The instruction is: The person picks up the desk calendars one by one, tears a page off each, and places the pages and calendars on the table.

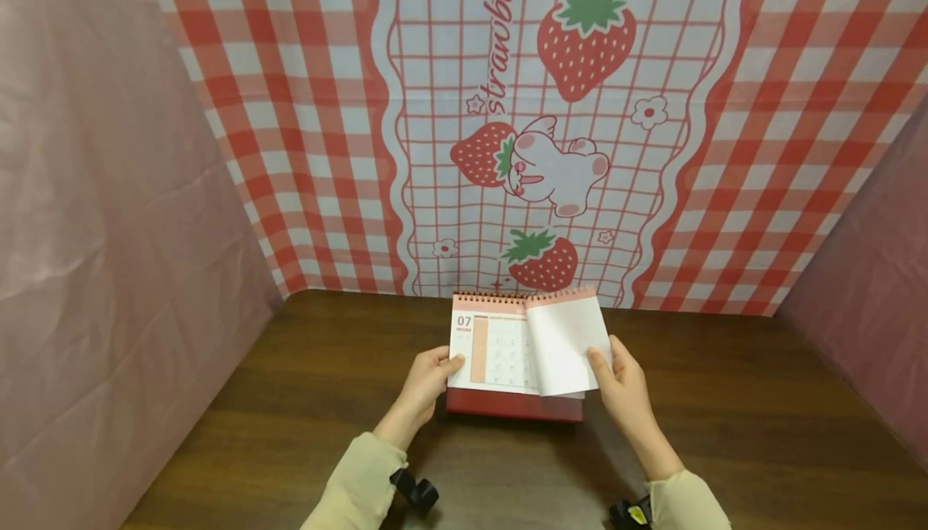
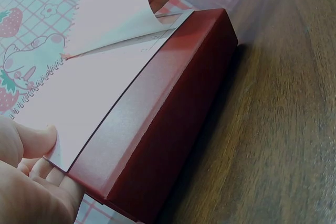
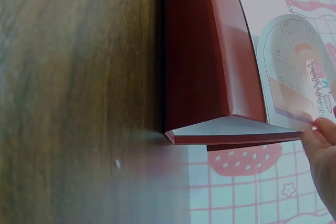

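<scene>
A spiral-bound desk calendar with a red stand stands on the wooden table, its July page marked 07 showing at the left. My left hand grips the calendar's left edge, thumb on the page and fingers behind, as the left wrist view also shows. With thumb and fingers, my right hand pinches a loose-lying sheet by its right side. That sheet covers the calendar's right part, and its holed top edge slants up from the rings. In the right wrist view the curled sheet shows a printed grid.
Behind the calendar hangs a red-and-white checked cloth with strawberry prints. Pink cloth walls stand on both sides of the wooden table. A black wrist camera mount sits by the left sleeve.
</scene>
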Available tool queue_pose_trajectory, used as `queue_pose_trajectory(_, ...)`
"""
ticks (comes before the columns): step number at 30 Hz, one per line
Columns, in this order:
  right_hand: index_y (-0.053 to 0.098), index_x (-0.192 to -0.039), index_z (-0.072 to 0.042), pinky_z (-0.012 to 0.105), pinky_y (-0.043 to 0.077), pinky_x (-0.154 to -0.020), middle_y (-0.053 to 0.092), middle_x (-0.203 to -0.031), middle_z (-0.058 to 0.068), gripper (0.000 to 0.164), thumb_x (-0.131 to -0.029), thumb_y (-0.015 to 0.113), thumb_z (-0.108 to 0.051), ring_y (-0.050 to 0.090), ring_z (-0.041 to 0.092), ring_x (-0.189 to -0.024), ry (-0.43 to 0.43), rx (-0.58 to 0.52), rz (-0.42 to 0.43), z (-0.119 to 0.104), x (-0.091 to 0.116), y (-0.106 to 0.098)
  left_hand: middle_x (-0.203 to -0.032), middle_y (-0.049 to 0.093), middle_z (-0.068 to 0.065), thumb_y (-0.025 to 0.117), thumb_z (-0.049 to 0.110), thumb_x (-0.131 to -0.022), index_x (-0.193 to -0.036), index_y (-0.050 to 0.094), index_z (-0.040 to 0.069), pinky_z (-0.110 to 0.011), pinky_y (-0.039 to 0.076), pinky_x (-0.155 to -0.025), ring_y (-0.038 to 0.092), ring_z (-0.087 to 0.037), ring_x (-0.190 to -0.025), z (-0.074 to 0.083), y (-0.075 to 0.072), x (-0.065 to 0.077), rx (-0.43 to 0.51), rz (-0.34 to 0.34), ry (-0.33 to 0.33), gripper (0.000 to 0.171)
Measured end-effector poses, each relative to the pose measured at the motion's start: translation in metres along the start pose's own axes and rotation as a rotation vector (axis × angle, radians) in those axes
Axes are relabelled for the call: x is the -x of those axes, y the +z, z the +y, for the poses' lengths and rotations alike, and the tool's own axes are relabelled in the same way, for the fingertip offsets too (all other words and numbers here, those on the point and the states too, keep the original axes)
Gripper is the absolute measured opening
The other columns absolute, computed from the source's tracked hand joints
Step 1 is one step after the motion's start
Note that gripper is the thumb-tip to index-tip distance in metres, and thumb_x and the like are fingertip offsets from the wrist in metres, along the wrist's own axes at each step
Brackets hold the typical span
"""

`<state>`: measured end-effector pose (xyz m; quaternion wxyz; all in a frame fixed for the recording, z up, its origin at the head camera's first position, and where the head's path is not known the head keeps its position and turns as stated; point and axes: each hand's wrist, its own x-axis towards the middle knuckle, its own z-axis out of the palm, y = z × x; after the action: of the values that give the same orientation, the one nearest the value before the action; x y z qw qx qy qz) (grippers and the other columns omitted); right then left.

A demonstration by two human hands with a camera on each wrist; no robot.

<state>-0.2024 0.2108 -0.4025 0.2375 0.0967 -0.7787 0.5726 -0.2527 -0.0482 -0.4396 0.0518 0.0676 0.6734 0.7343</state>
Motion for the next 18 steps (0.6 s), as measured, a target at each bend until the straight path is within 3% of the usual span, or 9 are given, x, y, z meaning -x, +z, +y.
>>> queue_pose_trajectory(3, 0.051, -0.101, 0.011, 0.021, 0.049, -0.052, 0.06, -0.074, -0.015, 0.015, -0.092, 0.046, 0.0, 0.057, 0.001, -0.063, -0.008, -0.046, -0.008, 0.008, -0.002, -0.001, -0.096, 0.066, -0.022, 0.049, 0.007, -0.091, -0.111, 0.053, -0.015, -0.023, 0.049, -0.063, 0.06, -0.008, -0.07, 0.001, 0.0, -0.001, 0.0, -0.001, 0.001, 0.03)
queue_pose_trajectory(10, 0.05, -0.103, 0.009, 0.021, 0.05, -0.053, 0.062, -0.077, -0.015, 0.017, -0.094, 0.044, -0.004, 0.059, 0.002, -0.064, -0.013, -0.111, -0.028, 0.019, -0.005, -0.003, -0.097, 0.065, -0.022, 0.05, 0.007, -0.091, -0.112, 0.054, -0.014, -0.023, 0.049, -0.063, 0.06, -0.008, -0.07, 0.001, 0.0, -0.004, 0.006, 0.009, -0.016, 0.03)
queue_pose_trajectory(14, 0.051, -0.105, -0.001, 0.021, 0.051, -0.056, 0.065, -0.084, -0.01, 0.015, -0.095, 0.041, -0.003, 0.062, 0.004, -0.069, -0.02, -0.324, -0.047, 0.022, -0.005, -0.004, -0.097, 0.065, -0.022, 0.05, 0.007, -0.091, -0.112, 0.053, -0.015, -0.023, 0.049, -0.064, 0.061, -0.009, -0.071, 0.0, -0.001, -0.003, 0.015, 0.011, -0.011, 0.031)
queue_pose_trajectory(18, 0.053, -0.108, -0.011, 0.021, 0.052, -0.059, 0.067, -0.091, -0.005, 0.023, -0.095, 0.038, 0.001, 0.064, 0.007, -0.074, -0.042, -0.51, -0.074, 0.027, -0.004, -0.003, -0.095, 0.066, -0.021, 0.05, 0.006, -0.091, -0.112, 0.053, -0.015, -0.023, 0.049, -0.063, 0.06, -0.009, -0.069, -0.001, -0.002, -0.002, 0.02, 0.017, -0.016, 0.03)
